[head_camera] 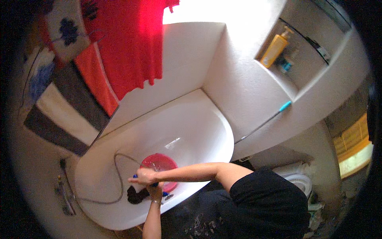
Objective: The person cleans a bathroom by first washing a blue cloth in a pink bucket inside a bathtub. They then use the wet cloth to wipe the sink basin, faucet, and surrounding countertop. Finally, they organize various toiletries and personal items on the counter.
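Observation:
My right hand (pixel 144 175) reaches across my left wrist above the bathtub (pixel 191 119), its fingers closed around a small blue item (pixel 135 176) that is mostly hidden. Close below it, my left hand (pixel 155 191), with a band at the wrist, is also closed on dark blue material. Whether both hands hold the same piece is unclear. Partly covered by my right forearm, a pink basin (pixel 162 161) with water in it stands in the tub. A dark, wet-looking bunch of fabric (pixel 135 195) lies on the tub floor beside my left hand.
A shower hose (pixel 121 179) loops through the tub from the wall mixer (pixel 64 194). Towels (pixel 68 110) and a red cloth (pixel 134 44) hang at the left. A turquoise-handled stick (pixel 262 122) leans at the right wall, below a niche with a yellow pump bottle (pixel 274 49).

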Demonstrator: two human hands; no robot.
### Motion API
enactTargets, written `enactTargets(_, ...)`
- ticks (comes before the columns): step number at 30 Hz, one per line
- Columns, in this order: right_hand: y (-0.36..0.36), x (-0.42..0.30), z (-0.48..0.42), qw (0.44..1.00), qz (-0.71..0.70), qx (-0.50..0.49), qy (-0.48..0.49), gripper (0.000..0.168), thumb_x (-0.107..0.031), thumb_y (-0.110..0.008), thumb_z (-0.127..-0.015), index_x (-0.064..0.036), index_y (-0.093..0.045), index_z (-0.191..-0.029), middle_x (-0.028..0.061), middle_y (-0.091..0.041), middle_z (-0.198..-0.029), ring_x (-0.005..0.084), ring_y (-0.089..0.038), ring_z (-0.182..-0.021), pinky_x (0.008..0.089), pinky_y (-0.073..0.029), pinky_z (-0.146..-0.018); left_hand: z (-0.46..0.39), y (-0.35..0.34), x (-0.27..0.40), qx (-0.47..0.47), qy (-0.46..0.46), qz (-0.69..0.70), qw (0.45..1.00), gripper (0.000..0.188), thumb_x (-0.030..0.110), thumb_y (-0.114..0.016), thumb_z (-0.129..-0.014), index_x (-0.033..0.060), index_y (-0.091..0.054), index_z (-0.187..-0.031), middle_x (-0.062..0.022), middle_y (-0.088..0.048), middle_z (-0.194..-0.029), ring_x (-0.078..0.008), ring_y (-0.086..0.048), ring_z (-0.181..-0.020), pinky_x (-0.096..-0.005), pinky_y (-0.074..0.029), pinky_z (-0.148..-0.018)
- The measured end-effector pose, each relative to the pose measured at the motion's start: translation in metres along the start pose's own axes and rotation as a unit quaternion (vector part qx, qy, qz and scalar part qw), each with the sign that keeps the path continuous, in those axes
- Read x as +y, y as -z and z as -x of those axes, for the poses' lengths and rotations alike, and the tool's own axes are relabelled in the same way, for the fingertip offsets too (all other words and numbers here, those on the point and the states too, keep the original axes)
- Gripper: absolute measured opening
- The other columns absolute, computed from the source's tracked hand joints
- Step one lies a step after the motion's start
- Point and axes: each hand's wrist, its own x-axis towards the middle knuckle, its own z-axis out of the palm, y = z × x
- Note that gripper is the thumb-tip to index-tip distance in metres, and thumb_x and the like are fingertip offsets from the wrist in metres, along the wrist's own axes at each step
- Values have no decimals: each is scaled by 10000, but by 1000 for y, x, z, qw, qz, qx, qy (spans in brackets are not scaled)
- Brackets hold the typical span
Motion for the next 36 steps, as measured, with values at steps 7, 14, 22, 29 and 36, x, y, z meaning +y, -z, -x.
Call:
enactTargets(7,8,2,10,983,-164,79,-29,626,-482,-430,-854,60,-562,-570,237,-578,-630,360,-618,-664,448,-465,-677,-3,31,27,-30,10,182,983,479,353,-614,-747,7,-510,-1060,-156,-551,-1020,-297,-465,-1028,-407,-333,-922)
enactTargets(14,-61,81,-36,925,-223,254,-174,472,-439,-508,-790,22,-582,-859,232,-595,-873,363,-586,-843,451,-462,-725,-4,-15,-21,-34,36,-11,999,525,320,-575,-774,-41,-411,-1118,-200,-565,-995,-343,-530,-920,-414,-403,-818)
enactTargets(22,-44,79,15,829,-331,283,-350,660,-512,-628,-685,2,-501,-1080,231,-567,-1029,329,-573,-964,433,-465,-797,0,48,47,-5,41,-50,998,627,78,-745,-577,11,-294,-1008,-195,-481,-916,-332,-543,-841,-437,-440,-737)
enactTargets(29,-50,99,115,828,-503,240,-55,556,-308,-725,-683,-7,-476,-1079,102,-579,-988,193,-553,-930,332,-472,-783,0,100,59,-329,95,388,856,618,299,-692,-667,0,-430,-1141,-143,-533,-1047,-285,-551,-880,-396,-460,-766)
enactTargets(36,-97,69,176,722,-557,409,27,531,-175,-697,-706,-48,-476,-1172,45,-555,-1061,160,-495,-1020,319,-371,-937,3,123,67,-515,181,344,764,561,283,-520,-777,30,-367,-1254,-162,-535,-1102,-284,-587,-896,-384,-527,-688)
